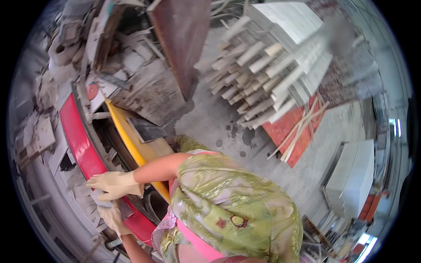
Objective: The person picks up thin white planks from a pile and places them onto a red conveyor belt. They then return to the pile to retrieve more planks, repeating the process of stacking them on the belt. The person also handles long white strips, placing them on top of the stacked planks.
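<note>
Both my hands wear cream-coloured rubber gloves and are close together over a glossy red curved panel [83,138]. My right hand [116,184] reaches across the panel, fingers bent together over a small pale grey piece [100,198] whose kind I cannot make out. Just below it, my left hand [114,219] is closed beside the same grey piece and the panel's edge. Its fingertips are partly hidden, and so is whatever they grip. A yellow-edged board [128,139] runs alongside the red panel, under my right forearm.
Scrap boards and rubble fill the upper left. A large brown panel [182,39] stands upright there. Farther right lies a stack of pale strips [258,70], near a red sheet [296,131] with thin strips on it. White slabs [351,175] stand at the right.
</note>
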`<state>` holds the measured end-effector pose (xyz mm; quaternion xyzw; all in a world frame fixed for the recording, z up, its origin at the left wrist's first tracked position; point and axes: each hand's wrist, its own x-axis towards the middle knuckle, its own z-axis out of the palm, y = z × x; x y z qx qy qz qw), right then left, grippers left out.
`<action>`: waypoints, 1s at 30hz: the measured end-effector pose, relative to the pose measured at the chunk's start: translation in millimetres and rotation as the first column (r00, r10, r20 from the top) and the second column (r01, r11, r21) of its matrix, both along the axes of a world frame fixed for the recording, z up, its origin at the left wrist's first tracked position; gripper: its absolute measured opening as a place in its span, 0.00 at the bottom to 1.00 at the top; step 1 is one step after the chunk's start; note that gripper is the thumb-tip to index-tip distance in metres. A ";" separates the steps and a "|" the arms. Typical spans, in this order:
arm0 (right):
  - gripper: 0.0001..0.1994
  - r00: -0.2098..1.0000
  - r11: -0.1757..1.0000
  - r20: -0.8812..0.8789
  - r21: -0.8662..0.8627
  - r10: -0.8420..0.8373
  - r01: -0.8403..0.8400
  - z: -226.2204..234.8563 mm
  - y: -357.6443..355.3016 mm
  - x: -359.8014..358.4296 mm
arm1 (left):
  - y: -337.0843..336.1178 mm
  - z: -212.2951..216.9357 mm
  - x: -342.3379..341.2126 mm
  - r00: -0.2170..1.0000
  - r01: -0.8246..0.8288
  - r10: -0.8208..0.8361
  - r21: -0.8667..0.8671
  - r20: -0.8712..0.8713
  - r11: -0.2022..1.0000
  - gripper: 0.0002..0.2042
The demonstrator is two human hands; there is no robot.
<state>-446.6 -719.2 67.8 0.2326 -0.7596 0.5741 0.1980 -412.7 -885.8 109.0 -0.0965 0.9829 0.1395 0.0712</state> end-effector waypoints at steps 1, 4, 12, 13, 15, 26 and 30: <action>0.31 0.999 1.000 -0.047 0.001 -0.009 0.009 2.4 16.2 20.7 | 0.9 -0.8 -0.3 0.997 0.023 -0.019 0.043 -0.077 0.999 0.45; 0.32 0.958 0.996 0.272 -0.023 0.094 -0.091 9.1 88.4 97.0 | -0.1 2.4 -3.1 0.999 0.039 -0.040 0.176 0.005 0.984 0.42; 0.25 0.431 0.788 0.715 0.275 -0.551 0.551 -56.0 290.2 320.3 | -25.3 -31.7 3.6 0.991 -0.091 -0.025 0.810 0.130 0.580 0.30; 0.20 0.325 0.655 0.686 0.292 -0.651 0.696 -65.9 304.0 352.0 | -25.4 -31.3 4.3 0.985 -0.160 0.053 0.761 0.163 0.628 0.29; 0.20 0.199 0.485 0.719 0.214 -0.665 0.848 -86.0 330.5 414.3 | -16.5 -23.2 11.0 0.983 -0.150 0.004 0.785 0.185 0.601 0.29; 0.21 -0.259 0.307 0.759 0.515 -0.598 0.801 -177.4 412.6 669.8 | 235.4 56.0 197.0 0.930 0.178 -0.359 0.756 0.079 0.629 0.29; 0.22 -0.220 0.223 0.865 0.347 -0.451 0.911 -166.6 428.4 759.3 | 373.4 36.3 278.0 0.783 0.320 -0.593 0.697 0.187 0.642 0.32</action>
